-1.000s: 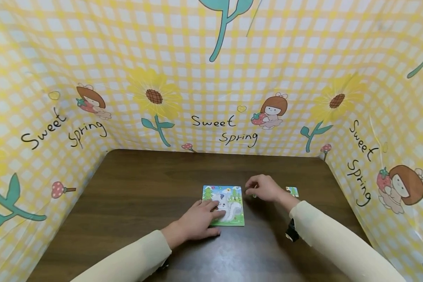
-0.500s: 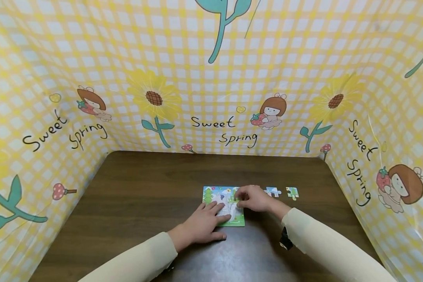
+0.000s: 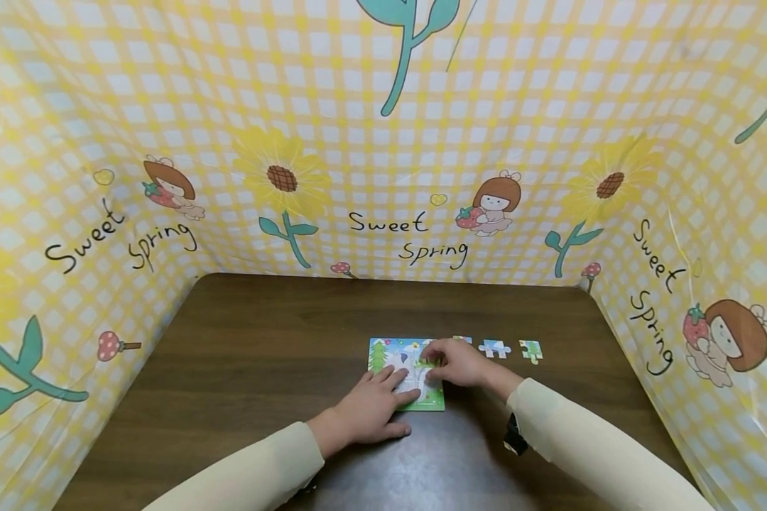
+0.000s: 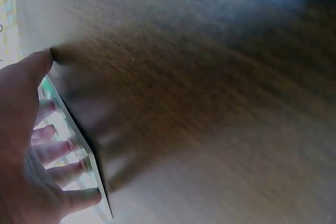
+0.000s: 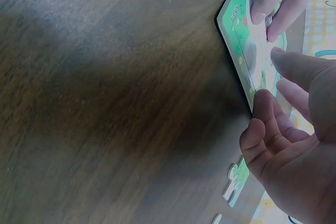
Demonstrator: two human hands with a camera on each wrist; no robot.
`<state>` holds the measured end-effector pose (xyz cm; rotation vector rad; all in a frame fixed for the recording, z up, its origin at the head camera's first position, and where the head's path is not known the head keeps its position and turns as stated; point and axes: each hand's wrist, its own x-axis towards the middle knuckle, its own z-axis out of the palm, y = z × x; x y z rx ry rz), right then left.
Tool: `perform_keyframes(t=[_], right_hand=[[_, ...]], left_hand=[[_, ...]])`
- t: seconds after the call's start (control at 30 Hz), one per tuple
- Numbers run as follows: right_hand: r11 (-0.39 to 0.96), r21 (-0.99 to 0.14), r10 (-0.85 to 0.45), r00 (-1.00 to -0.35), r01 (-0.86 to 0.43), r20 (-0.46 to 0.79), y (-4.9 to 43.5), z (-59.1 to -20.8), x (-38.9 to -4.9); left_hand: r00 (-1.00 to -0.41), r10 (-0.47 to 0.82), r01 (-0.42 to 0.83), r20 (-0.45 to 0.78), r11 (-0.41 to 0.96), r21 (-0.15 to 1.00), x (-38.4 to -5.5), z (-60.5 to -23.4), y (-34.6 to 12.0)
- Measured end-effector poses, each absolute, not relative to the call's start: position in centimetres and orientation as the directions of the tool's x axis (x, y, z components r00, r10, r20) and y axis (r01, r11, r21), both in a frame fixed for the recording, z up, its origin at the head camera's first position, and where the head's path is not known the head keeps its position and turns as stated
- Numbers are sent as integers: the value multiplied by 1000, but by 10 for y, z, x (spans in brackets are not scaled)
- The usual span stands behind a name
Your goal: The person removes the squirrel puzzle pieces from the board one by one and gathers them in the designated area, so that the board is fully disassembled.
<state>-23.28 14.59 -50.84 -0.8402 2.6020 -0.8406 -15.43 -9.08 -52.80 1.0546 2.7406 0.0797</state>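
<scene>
A square jigsaw board (image 3: 437,404) with a pale grey animal, trees and a green border lies on the brown table. My left hand (image 3: 366,409) rests on its left and lower part, fingers spread, the thumb on the table past the near edge. Over the board's right side, my right hand (image 3: 459,363) has thumb and index finger bent together low over the picture. They appear to pinch a puzzle piece, which is almost wholly hidden. In the right wrist view, the right hand's other fingers (image 5: 262,135) curl beside the board's edge.
To the right of the board lie loose puzzle pieces: one partly behind the right hand (image 3: 463,339), a blue and white piece (image 3: 495,348) and a green one (image 3: 531,350). A yellow checked cloth (image 3: 383,163) walls the table (image 3: 262,341) at the back and sides.
My right hand has moved left from beside the board onto its right side, uncovering loose pieces. My left hand has slid slightly right and nearer to me. Over the last half second both have hardly moved.
</scene>
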Motion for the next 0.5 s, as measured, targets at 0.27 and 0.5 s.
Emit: perform_keyframes(t=[0.27,0.5], right_hand=[[672,-611,-594,-797,-419,-107,143,-513,-237],[696,-607,-570,-809,-382,-145,140,-516,-239]], left_hand=[[-727,667,655,-164,745,123,-153,-526,-90],[-732,661,647,-168,751,135,-153,-526,-89]])
